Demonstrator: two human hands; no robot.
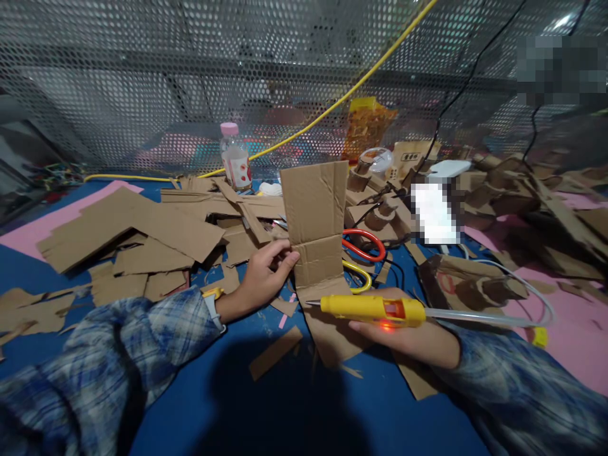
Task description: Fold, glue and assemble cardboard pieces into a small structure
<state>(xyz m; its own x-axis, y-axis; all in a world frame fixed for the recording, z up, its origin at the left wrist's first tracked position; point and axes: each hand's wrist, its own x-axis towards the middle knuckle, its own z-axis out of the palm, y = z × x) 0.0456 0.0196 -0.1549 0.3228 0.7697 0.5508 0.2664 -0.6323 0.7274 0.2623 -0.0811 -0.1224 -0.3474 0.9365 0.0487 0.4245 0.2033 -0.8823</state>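
Note:
My left hand [269, 277] pinches the left edge of a creased cardboard strip [314, 199], close to its middle fold. The strip's upper part stands upright, while its lower part slopes down toward me onto the blue table. In my right hand [403, 339] is a yellow hot glue gun [370, 309], with a red light glowing on its underside. Its metal nozzle points left, just in front of the strip's lower part. A long clear glue stick [475, 318] sticks out of its back end. The gun hides most of my right fingers.
Cardboard scraps [156, 221] are piled at the left. Behind stand a pink-capped bottle [236, 158] and a metal mesh panel [190, 76]. Scissors with red handles [365, 246] and a yellow loop [358, 275] lie behind the strip. Cardboard pieces with rolled knobs [479, 291] and cables sit at right.

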